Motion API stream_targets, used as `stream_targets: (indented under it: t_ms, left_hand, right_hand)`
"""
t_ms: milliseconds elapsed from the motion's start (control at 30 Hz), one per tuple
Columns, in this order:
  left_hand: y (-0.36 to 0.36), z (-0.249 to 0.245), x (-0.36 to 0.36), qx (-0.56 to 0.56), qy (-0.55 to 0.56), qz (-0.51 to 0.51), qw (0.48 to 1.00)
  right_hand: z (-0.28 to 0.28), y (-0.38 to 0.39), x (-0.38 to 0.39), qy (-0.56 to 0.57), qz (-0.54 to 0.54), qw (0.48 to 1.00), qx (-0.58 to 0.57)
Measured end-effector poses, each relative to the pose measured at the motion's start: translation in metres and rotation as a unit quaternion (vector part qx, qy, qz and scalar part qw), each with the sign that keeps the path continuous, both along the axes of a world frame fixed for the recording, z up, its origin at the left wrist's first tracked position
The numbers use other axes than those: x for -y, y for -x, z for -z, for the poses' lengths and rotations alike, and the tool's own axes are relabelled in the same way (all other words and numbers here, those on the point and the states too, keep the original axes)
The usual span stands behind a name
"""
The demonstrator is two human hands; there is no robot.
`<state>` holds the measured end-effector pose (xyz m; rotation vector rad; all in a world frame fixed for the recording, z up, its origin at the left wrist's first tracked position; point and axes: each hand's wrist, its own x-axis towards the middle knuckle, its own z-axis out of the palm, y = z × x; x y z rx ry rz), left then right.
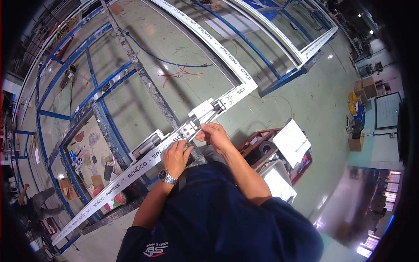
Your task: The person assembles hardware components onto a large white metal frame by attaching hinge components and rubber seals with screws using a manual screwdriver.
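Note:
A white frame profile (144,169) printed with lettering runs diagonally in front of me. My left hand (176,158), with a metal watch (166,176) on its wrist, rests at the profile's near edge with its fingers bent close together. My right hand (214,136) is closed in a pinch beside a metal hinge (187,129) on the profile. A thin rod-like piece (194,134) shows between the two hands, and the right fingertips are on it. Further up the profile, a dark tool or fitting (216,109) lies near the corner.
Blue metal racks (104,91) carry the frame. A red tool tray (257,146) with papers (291,142) stands to my right. A blue cable (161,56) and red strips (181,73) lie beyond the frame. Part of another person (32,205) shows at the left edge.

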<state>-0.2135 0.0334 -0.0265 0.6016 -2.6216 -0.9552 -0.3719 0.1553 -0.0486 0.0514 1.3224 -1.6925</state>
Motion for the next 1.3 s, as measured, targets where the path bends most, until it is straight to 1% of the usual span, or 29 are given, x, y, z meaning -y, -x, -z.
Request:
stream_targets:
  t_ms: [33,67,100,133,167,200,233,267,367,400,433,467,500,533,633,667,700,733,767,800,867,900,933,1033,1133,1167,1200,1233,1300]
  left_hand:
    - [0.000,-0.002,0.001,0.006,-0.018,0.000,1.000]
    - [0.001,-0.004,0.002,0.062,-0.174,-0.038,0.982]
    - [0.002,-0.007,0.004,0.117,-0.325,-0.076,0.935]
    - [0.004,-0.009,0.007,0.167,-0.466,-0.112,0.861]
    - [0.006,-0.007,0.009,0.168,-0.573,-0.109,0.795]
    - [0.005,-0.001,0.011,0.166,-0.670,-0.106,0.716]
    - [0.005,0.001,0.013,0.160,-0.757,-0.102,0.625]
    - [0.008,0.001,0.009,0.127,-0.782,-0.134,0.595]
    - [0.011,0.007,0.003,0.037,-0.784,-0.153,0.600]
    - [0.012,0.007,0.002,0.020,-0.752,-0.155,0.640]
    - [0.013,0.001,-0.001,0.010,-0.629,-0.130,0.767]
    - [0.014,-0.004,-0.004,0.000,-0.486,-0.099,0.869]
    - [0.015,-0.006,-0.005,-0.011,-0.327,-0.064,0.943]
    - [0.016,-0.005,0.001,-0.089,0.011,0.023,0.996]
    - [0.014,-0.010,0.000,-0.097,0.001,0.014,0.995]
    - [0.015,-0.009,0.002,-0.047,-0.189,-0.019,0.981]
    - [0.014,-0.007,0.007,0.007,-0.370,-0.051,0.928]
    - [0.013,-0.008,0.011,0.064,-0.537,-0.082,0.837]
    - [0.011,-0.009,0.013,0.118,-0.682,-0.112,0.713]
    - [0.010,-0.011,0.012,0.102,-0.734,-0.091,0.666]
    - [0.011,0.001,0.002,0.062,-0.595,-0.071,0.798]
    - [0.011,0.006,-0.002,0.041,-0.517,-0.059,0.853]
    - [0.010,-0.003,-0.001,0.024,-0.146,0.010,0.989]
    - [0.007,-0.009,-0.003,0.090,-0.264,-0.026,0.960]
    - [0.010,-0.012,0.001,0.151,-0.373,-0.060,0.914]
    - [0.008,-0.012,0.004,0.158,-0.532,-0.072,0.828]
    - [0.007,-0.011,0.009,0.159,-0.674,-0.082,0.717]
    - [0.008,-0.009,0.012,0.154,-0.793,-0.088,0.582]
    - [0.006,0.013,0.006,0.111,-0.803,-0.116,0.575]
  right_hand:
    - [0.004,-0.001,0.000,0.019,0.002,1.000,0.004]
    - [0.008,-0.001,-0.001,0.038,0.004,0.999,0.008]
    - [0.011,-0.002,-0.002,0.056,0.006,0.998,0.012]
    - [0.012,-0.002,-0.003,0.061,0.009,0.998,0.012]
    - [0.013,-0.002,-0.003,0.067,0.011,0.998,0.012]
    - [0.014,-0.004,-0.004,0.072,0.011,0.997,0.014]
    - [0.015,-0.005,-0.003,0.076,0.011,0.997,0.015]
    - [0.016,-0.004,-0.003,0.080,0.011,0.997,0.015]
    - [0.014,-0.004,-0.005,0.084,0.017,0.996,0.020]
    - [0.013,-0.004,-0.006,0.082,0.020,0.996,0.021]
    - [0.011,-0.005,-0.006,0.080,0.024,0.996,0.021]
    - [0.010,-0.005,-0.006,0.060,0.019,0.998,0.018]
    - [0.008,-0.004,-0.005,0.040,0.014,0.999,0.016]
    - [0.006,-0.004,-0.004,0.020,0.009,1.000,0.013]
    - [0.003,0.000,-0.003,-0.017,-0.004,1.000,-0.017]
    - [0.004,0.001,-0.003,-0.004,-0.001,1.000,-0.016]
    - [0.007,0.001,-0.004,0.009,0.003,1.000,-0.013]
    - [0.007,-0.001,-0.004,0.021,0.006,1.000,-0.008]
    - [0.007,-0.002,-0.005,0.036,0.013,0.999,-0.002]
    - [0.008,-0.002,-0.005,0.050,0.019,0.999,0.005]
    - [0.004,-0.001,-0.003,0.057,0.018,0.998,0.012]
    - [0.001,0.000,-0.004,0.049,0.013,0.999,0.013]
    - [0.000,0.001,-0.005,0.040,0.008,0.999,0.014]
    - [0.006,0.006,-0.005,-0.004,-0.013,1.000,-0.013]
    - [0.008,0.007,-0.004,0.022,-0.010,1.000,0.004]
    - [0.010,0.006,-0.005,0.034,-0.008,0.999,0.004]
    - [0.012,0.006,-0.005,0.047,-0.006,0.999,0.004]
    - [0.013,0.006,-0.005,0.060,-0.004,0.998,0.003]
    - [0.014,0.006,-0.005,0.065,0.000,0.998,0.005]
